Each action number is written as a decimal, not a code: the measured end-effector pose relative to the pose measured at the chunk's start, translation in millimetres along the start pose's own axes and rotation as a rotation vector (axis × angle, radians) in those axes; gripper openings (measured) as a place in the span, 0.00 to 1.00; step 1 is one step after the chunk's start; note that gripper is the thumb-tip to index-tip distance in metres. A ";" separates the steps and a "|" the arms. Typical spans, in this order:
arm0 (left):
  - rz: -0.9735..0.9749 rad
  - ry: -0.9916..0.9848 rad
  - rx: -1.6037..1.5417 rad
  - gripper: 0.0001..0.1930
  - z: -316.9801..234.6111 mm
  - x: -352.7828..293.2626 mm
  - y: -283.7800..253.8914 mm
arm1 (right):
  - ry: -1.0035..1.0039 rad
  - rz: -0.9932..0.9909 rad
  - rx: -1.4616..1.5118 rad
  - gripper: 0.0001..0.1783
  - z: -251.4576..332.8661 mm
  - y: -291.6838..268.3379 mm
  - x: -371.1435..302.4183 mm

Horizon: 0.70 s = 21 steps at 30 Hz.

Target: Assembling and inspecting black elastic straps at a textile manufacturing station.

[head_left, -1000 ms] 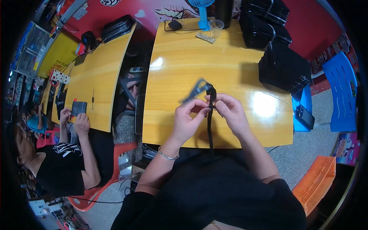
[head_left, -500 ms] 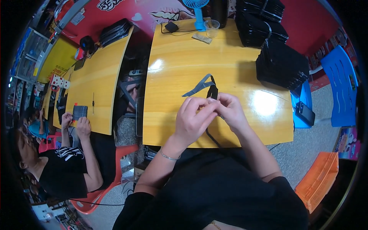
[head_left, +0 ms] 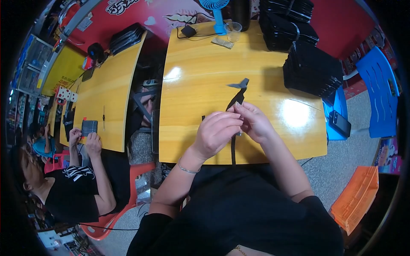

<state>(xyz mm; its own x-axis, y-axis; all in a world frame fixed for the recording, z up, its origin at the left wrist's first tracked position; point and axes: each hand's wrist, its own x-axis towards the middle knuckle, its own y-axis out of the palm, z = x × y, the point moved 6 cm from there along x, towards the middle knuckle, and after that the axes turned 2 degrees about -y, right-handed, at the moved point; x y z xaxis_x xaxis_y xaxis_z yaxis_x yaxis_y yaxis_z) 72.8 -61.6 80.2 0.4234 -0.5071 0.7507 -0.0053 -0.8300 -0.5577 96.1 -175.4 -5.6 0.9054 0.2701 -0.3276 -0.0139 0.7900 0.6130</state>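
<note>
A narrow black fabric strap (head_left: 237, 98) with a grey face at its folded far end rises from between my hands above the table. My right hand (head_left: 255, 122) pinches it between thumb and forefinger. My left hand (head_left: 216, 131) is beside it, fingers bent together at the strap; its fingertips partly cover the held part. A black length of strap (head_left: 233, 151) hangs below the hands toward the table's near edge. A short dark end (head_left: 203, 117) sticks out behind my left knuckles.
The yellow wooden table (head_left: 192, 89) carries a blue fan (head_left: 219, 19), a clear plastic cup (head_left: 233, 31) and stacks of black folded goods (head_left: 314, 70). A blue chair with a phone (head_left: 339, 124) stands right, near an orange crate (head_left: 356, 198). A co-worker (head_left: 72, 183) sits at the left table.
The strap's grey end has swung from the left to the right and folded over. My hands have drawn slightly apart, and the lower length now hangs straighter.
</note>
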 end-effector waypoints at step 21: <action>-0.693 -0.834 -1.198 0.04 51.7 -60.7 -32.1 | 0.076 -0.099 0.278 0.10 6.3 -15.1 4.5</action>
<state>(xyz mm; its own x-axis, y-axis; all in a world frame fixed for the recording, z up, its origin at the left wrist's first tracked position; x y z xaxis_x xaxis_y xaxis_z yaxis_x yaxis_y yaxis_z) 94.1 7.8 34.3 0.9925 -0.0484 0.1127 -0.1120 -0.7319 0.6721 103.1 -189.7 -11.8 0.8618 0.2482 -0.4423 0.1993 0.6362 0.7454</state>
